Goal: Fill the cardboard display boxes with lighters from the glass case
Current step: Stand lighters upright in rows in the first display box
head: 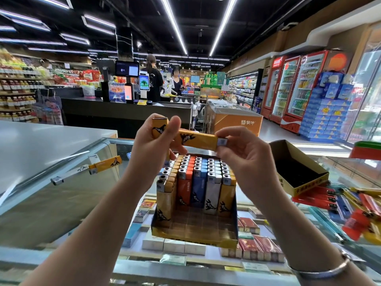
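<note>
A cardboard display box sits on the glass surface, rows of upright lighters filling its back part. Above it, the left hand grips a yellow lighter upright, and the right hand pinches the metal end of another yellow lighter, held level. An empty box lies right, loose lighters beside it

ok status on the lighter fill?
Left hand grips upright yellow lighters; right hand pinches another yellow lighter. Display box partly filled, front rows bare. Nothing blocking.
</note>
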`<state>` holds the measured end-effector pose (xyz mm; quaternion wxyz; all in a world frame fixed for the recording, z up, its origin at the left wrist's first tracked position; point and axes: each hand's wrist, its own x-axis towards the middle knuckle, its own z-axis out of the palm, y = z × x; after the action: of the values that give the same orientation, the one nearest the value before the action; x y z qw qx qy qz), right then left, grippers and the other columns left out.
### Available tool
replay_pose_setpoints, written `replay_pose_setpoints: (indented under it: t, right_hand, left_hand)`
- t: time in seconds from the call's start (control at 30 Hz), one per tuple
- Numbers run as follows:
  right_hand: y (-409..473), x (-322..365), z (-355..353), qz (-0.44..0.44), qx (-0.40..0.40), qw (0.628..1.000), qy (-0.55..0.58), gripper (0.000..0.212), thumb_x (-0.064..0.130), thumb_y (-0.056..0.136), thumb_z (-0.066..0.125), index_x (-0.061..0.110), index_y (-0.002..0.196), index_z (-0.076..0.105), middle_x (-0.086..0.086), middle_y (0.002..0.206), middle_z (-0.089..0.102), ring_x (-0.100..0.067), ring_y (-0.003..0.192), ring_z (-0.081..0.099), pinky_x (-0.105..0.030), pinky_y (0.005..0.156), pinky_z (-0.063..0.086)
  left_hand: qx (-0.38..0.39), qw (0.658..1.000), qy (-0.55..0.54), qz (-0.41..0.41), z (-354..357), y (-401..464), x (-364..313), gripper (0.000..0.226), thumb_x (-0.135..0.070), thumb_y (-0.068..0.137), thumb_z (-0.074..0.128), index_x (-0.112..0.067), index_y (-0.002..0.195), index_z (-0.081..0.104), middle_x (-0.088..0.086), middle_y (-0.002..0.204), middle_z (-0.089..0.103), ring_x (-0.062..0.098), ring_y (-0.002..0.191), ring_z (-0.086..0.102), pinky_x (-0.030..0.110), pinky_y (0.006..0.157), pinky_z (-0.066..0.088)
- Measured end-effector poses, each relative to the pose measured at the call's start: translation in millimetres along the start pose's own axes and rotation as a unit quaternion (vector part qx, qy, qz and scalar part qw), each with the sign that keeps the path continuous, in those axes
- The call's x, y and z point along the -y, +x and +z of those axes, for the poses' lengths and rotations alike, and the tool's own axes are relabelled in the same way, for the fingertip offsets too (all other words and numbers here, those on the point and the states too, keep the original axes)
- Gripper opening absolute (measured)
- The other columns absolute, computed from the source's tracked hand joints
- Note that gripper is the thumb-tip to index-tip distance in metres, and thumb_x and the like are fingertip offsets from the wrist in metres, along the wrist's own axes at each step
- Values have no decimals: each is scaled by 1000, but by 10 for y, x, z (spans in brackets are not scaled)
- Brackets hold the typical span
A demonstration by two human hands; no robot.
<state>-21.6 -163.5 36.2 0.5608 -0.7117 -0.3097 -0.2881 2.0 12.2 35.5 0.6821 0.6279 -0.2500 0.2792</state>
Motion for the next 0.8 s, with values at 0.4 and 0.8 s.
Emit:
replay_pose_setpoints:
  t: [0.4,0.8]
  right_hand:
    - [103,20,-387,25,190,981,-11,24,6,81,63,27,90,72,9,67,61,-1,60,53,-10,57,42]
    - [112,68,-513,64,310,940,-129,24,6,79,70,29,86,67,7,76,60,-14,72,57,-35,68,53]
  left_hand:
    - [-15,998,28,-49,-48,35,72,36,-49,83,45,-17,69,53,-7,56,55,4,55,51,12,54,44]
    - [12,997,34,-61,-36,3,97,28,-41,68,68,-16,74,57,-9,57,57,6,53,57,20,45,47]
